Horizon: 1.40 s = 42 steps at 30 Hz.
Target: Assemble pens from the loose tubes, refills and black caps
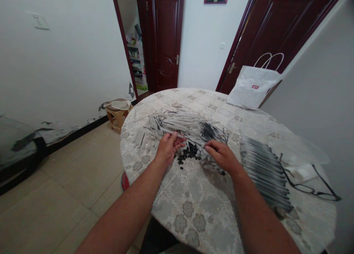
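My left hand (167, 149) pinches a white pen barrel (172, 132) between thumb and fingers. My right hand (222, 156) is closed at the fingertips on a thin black pen refill (193, 141). The refill points left toward the barrel's end; whether its tip is inside, I cannot tell. Beyond both hands spreads a heap of white pen barrels (181, 118). A bunch of black refills (209, 131) lies just past my right hand. Small black plugs (188, 153) are scattered between my hands, and short white parts (208, 164) lie below my right hand.
Right of my right arm lies a row of pens (264, 169) beside clear plastic film (301, 143) and black-framed glasses (306, 189). A white paper bag (253, 87) stands at the back right of the round table (190, 195). A wooden stool (117, 115) is beyond its left edge.
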Each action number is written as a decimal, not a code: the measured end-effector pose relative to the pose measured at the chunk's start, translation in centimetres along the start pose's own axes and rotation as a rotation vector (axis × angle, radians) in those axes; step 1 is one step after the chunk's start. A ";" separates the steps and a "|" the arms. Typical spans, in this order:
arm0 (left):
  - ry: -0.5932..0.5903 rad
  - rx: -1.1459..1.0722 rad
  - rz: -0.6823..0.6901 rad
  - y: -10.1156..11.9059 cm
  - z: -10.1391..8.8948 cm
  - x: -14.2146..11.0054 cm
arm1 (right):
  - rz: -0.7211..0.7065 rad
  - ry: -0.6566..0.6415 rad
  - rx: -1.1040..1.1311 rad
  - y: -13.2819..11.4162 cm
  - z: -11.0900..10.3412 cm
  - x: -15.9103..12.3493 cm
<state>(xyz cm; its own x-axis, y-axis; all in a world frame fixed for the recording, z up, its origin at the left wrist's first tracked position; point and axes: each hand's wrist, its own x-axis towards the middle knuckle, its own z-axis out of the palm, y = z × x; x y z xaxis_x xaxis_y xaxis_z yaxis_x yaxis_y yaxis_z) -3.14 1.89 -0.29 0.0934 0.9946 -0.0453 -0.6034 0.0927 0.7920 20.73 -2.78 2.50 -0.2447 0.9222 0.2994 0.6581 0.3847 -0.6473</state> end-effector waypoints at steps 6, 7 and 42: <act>-0.014 -0.036 -0.001 0.1 -0.1 0.0 | -0.002 -0.019 0.005 0.2 0.1 0.0; -0.011 -0.044 0.001 0.1 -0.1 0.0 | 0.003 -0.017 0.008 0.3 0.0 0.0; -0.186 -0.157 -0.225 1.0 0.0 -0.9 | 0.013 -0.127 0.308 -3.8 4.2 -0.2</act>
<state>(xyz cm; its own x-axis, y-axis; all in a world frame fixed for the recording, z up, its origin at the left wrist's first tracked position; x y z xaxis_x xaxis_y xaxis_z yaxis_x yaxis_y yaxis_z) -3.84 1.05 0.55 0.3726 0.9240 -0.0855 -0.6643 0.3299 0.6707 15.29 -4.29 1.95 -0.3373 0.9172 0.2118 0.4204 0.3481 -0.8379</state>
